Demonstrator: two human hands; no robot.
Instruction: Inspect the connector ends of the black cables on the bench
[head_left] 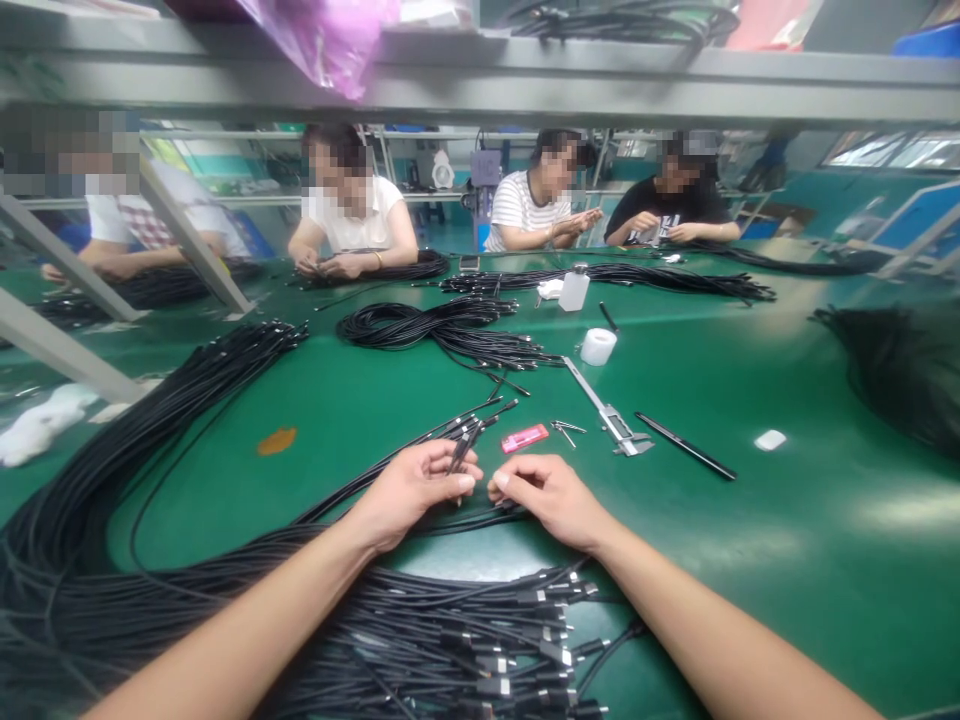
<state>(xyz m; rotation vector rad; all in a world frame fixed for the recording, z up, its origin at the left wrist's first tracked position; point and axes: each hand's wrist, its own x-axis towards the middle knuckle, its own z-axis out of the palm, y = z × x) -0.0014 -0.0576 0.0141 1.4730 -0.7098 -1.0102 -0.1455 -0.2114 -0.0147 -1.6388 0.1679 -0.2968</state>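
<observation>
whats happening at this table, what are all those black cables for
A person sits at a green table with both hands over black cables. The left hand pinches a small bunch of cable ends, fingers closed around them; the right hand rests beside it, fingertips on a cable. A large pile of cables lies under the forearms. A caliper, a pink tag and a tape roll lie just ahead. Across the table, other people handle similar cable bundles.

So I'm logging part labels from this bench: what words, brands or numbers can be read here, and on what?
None can be read.
Caliper: scale marks too blurred.
Pink tag: any print too small.
White bottle: no legible label.
Left hand holds black cables; right hand pinches a cable end; nothing printed shows on them.
</observation>
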